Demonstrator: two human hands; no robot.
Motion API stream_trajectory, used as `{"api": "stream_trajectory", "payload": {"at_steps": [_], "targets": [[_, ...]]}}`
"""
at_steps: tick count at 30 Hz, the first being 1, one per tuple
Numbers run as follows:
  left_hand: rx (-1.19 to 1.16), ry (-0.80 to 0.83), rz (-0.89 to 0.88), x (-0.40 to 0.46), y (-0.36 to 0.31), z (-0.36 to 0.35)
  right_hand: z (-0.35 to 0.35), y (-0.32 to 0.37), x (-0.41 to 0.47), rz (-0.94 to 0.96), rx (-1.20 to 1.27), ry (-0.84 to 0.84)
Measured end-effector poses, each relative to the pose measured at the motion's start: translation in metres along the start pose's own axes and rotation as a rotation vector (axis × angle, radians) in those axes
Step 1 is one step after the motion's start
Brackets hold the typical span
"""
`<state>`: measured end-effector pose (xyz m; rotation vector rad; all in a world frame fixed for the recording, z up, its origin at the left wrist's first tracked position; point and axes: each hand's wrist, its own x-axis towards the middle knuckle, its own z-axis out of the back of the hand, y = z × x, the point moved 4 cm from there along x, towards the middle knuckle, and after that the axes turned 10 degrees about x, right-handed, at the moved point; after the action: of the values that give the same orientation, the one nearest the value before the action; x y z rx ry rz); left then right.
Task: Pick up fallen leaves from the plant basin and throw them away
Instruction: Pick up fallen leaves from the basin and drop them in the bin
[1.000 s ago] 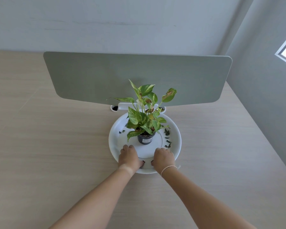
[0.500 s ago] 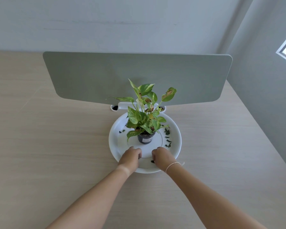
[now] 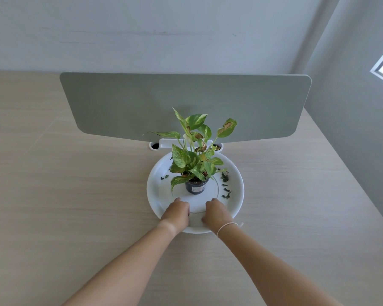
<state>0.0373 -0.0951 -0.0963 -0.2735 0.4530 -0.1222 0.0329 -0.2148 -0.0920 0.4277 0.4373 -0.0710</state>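
While both hands rest curled inside the near part of the white plant basin (image 3: 155, 195), the left hand (image 3: 177, 212) and the right hand (image 3: 217, 214) sit close together but apart, knuckles up and fingers folded under; whether either pinches a leaf scrap cannot be told, since the fingertips are hidden. Most fallen leaves lie beyond and to the right of the hands: a loose string of dark green scraps (image 3: 225, 187) runs along the basin's right side, its line going from near the right hand away toward the far rim. The right hand is plainly the nearer one. A smaller pair of scraps (image 3: 164, 177) lies on the far left, closer to the left hand. Between both groups stands the potted pothos (image 3: 196, 164) in its dark pot, whose drooping leaves overhang part of the basin floor and would likely brush a reaching wrist. Behind it rises a grey-green divider panel (image 3: 186, 102) on the pale wooden desk (image 3: 75, 206). No bin is in view.
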Motion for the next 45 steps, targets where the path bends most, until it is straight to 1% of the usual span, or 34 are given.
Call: {"api": "stream_trajectory", "payload": {"at_steps": [4,10,13,18,25,31,37,45], "targets": [[0.061,-0.055,-0.011,0.002,0.003,-0.002,0.000,-0.001,0.001,0.019,0.000,-0.013],[0.223,-0.135,0.008,0.003,0.014,0.009,0.002,-0.004,0.004,0.034,-0.005,-0.011],[0.183,-0.108,0.029,0.003,0.020,0.011,0.002,-0.004,0.005,0.028,-0.001,-0.017],[0.126,-0.074,0.010,0.002,0.022,0.013,0.004,-0.004,0.003,-0.016,0.032,-0.010],[0.101,-0.026,0.015,0.000,0.021,0.013,0.004,-0.002,0.002,-0.029,0.045,0.022],[0.065,0.007,0.050,0.001,0.022,0.014,0.003,-0.005,-0.001,-0.016,0.045,-0.022],[0.034,-0.005,0.109,-0.003,0.015,0.013,0.003,-0.005,-0.001,-0.007,0.047,-0.039],[0.003,-0.057,0.087,0.001,0.009,0.004,0.003,-0.007,0.001,-0.026,0.084,-0.029]]}}
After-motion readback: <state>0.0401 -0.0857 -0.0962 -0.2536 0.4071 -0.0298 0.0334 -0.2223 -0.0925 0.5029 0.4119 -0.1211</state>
